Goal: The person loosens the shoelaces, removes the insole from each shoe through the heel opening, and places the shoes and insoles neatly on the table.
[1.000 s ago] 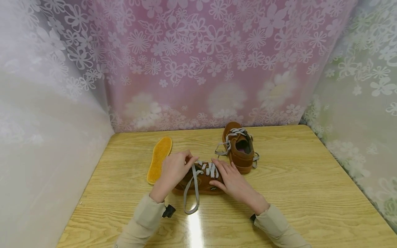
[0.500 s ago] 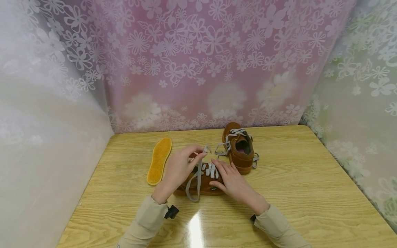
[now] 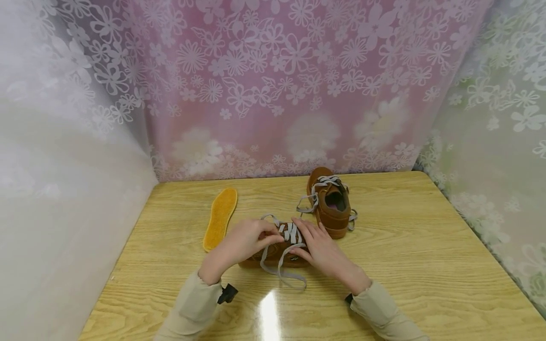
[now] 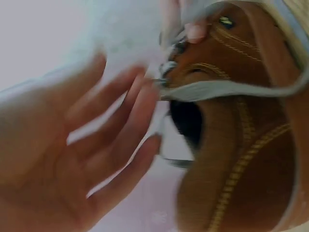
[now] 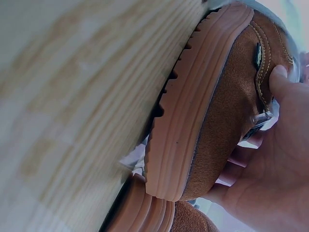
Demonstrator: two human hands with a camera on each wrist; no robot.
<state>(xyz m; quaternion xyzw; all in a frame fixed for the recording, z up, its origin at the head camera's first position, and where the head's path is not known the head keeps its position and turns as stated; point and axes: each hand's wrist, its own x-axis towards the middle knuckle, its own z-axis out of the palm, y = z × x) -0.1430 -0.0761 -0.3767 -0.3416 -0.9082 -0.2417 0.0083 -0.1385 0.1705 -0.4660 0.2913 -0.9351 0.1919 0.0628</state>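
Observation:
A brown lace-up shoe [image 3: 274, 253] lies across the middle of the table, toe to the right. My right hand [image 3: 326, 253] grips its front, thumb on the near side and fingers across to the far side. In the right wrist view the thumb presses the suede upper [image 5: 217, 125]. Over the shoe's opening hovers my left hand [image 3: 249, 241]. Its fingers look spread and blurred in the left wrist view, thumb apart, fingertips close to a grey shoelace [image 4: 222, 89]. Whether they touch the lace cannot be told. One lace end trails onto the table in front.
A matching brown shoe [image 3: 337, 220] with loose grey laces stands behind, to the right. An orange-yellow insole [image 3: 220, 220] lies at the back left. The wooden table [image 3: 426, 265] has patterned curtains [image 3: 294, 118] behind it and at its sides.
The left hand raised the lace end up and away, then came back down to the shoe without it. The lace now hangs over the near side. The right hand kept its place.

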